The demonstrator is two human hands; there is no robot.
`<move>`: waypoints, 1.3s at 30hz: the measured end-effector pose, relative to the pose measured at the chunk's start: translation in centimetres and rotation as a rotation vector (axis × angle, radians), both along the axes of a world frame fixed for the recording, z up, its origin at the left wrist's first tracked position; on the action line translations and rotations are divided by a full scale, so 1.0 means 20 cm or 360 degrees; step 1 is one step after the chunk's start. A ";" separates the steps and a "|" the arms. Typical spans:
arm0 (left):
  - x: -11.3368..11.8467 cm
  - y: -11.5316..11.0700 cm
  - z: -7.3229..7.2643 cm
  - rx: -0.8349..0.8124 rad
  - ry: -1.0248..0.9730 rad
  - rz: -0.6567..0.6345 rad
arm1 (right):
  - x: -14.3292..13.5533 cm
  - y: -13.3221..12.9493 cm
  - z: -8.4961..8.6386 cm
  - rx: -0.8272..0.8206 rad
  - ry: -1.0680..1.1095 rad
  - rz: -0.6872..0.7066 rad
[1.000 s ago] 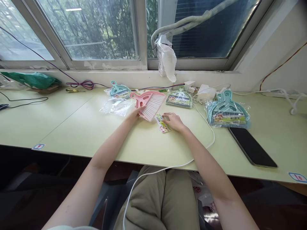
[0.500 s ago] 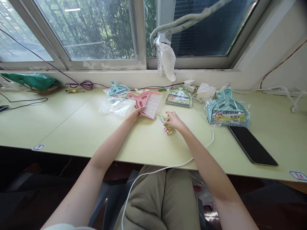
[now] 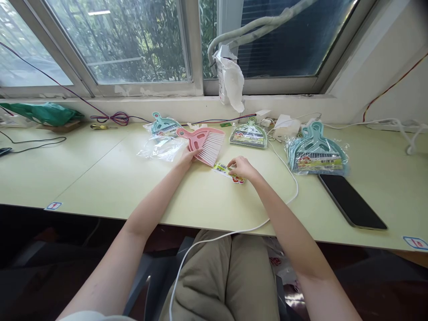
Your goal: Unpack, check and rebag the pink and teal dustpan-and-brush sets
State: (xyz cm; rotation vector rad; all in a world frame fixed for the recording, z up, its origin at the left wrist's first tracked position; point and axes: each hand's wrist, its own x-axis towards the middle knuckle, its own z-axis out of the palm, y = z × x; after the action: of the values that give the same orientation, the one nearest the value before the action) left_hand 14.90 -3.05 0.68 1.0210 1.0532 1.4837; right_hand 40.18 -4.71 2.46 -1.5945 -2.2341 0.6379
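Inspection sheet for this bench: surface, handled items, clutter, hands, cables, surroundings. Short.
Surface: pale table, one seam at left.
Handled items: pink dustpan-and-brush set, white bristles showing; printed card beside it.
Clutter: clear plastic bag; wrapped blue sets; dark-screened phone.
Left hand: holds the pink set.
Right hand: fingers at the card; grip unclear.
Cables: white cable drapes over the near edge; coiled dark cord along the back.
Surroundings: window behind, foliage outside.
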 end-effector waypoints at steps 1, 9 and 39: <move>0.00 0.00 0.00 0.0003 -0.0007 0.0003 | 0.00 0.00 0.00 -0.0019 0.0010 0.0012; 0.00 0.00 0.01 0.0076 -0.0060 0.0007 | 0.03 0.01 0.04 -0.0416 0.0644 0.0156; 0.25 -0.17 0.14 0.0152 0.0175 -0.0547 | 0.01 0.02 0.00 -0.0036 0.0876 -0.0350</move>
State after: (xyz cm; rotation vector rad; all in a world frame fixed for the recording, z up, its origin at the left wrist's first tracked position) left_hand 19.86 -6.52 3.46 1.2926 0.8378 1.2169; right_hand 40.32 -4.27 2.37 -1.4273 -1.6353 0.9081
